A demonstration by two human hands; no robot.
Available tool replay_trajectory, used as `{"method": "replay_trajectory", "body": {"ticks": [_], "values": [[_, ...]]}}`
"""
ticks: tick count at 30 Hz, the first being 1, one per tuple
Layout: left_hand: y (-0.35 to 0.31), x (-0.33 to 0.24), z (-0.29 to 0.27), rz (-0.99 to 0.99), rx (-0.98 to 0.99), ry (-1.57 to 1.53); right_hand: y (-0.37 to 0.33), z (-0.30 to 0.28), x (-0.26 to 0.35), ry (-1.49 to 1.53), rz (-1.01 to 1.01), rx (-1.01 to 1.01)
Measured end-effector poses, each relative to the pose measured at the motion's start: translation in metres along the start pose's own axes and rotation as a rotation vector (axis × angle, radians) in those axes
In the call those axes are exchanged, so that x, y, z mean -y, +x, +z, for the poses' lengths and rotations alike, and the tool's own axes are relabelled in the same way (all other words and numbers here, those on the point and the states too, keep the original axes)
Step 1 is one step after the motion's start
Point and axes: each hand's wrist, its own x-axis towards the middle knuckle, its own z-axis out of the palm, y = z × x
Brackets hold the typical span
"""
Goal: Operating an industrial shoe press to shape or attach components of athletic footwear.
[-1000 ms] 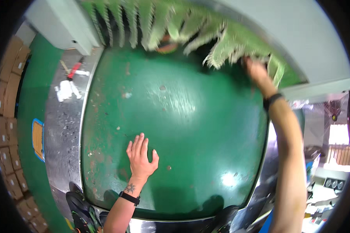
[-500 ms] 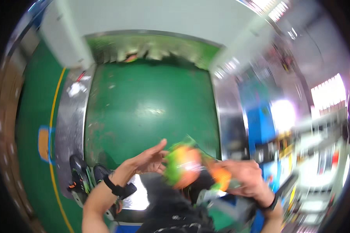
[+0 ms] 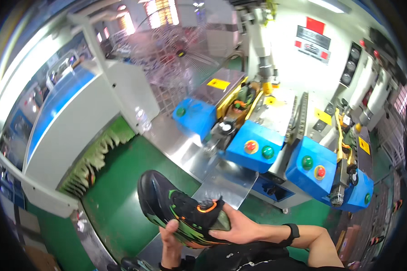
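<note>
A black shoe (image 3: 169, 198) with green and orange markings is held tilted in front of me, its rounded toe pointing up and left. My right hand (image 3: 239, 227) grips it round the heel, thumb on the near side. My left hand (image 3: 171, 241) grips the near side toward the middle, with the thumb up along the lower edge; its other fingers are hidden beneath. A round greyish part shows in the shoe's opening, next to an orange loop. At the lower left edge, part of another dark shoe (image 3: 135, 263) shows.
A machine ahead has blue control boxes (image 3: 253, 143) with red and green buttons. Another shoe (image 3: 242, 100) sits in its left station. A metal shelf (image 3: 230, 183) juts toward me. To the left, a white cabinet (image 3: 90, 122) with ragged green strips (image 3: 99, 158) stands over a green belt (image 3: 122, 189).
My view has swung right from the green belt to the machine. The blurred orange and green thing between my hands now shows clearly as a shoe, and my left hand has closed on it.
</note>
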Motion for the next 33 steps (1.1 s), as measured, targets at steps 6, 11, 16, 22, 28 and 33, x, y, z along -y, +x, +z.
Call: {"method": "replay_trajectory", "body": {"ticks": [6, 11, 16, 22, 28, 33], "values": [[0.027, 0.072, 0.083, -0.269, 0.004, 0.111, -0.052, -0.1, -0.02, 0.098, 0.232, -0.176], [0.136, 0.095, 0.14, -0.053, 0.067, 0.084, -0.074, -0.153, -0.033, 0.133, 0.261, -0.418], [0.352, 0.12, 0.194, -0.022, 0.255, 0.642, -0.037, -0.182, -0.009, 0.21, 0.137, -0.606], [0.564, 0.222, 0.235, -0.164, 0.714, 1.304, 0.013, -0.193, -0.016, 0.272, 0.329, -0.675], [0.594, 0.208, 0.261, -0.557, 0.616, 0.991, 0.061, -0.205, -0.007, 0.164, 0.463, -0.88], [0.539, 0.082, 0.201, -0.412, 0.659, 0.242, 0.11, -0.206, 0.017, 0.264, 0.402, -1.038]]}}
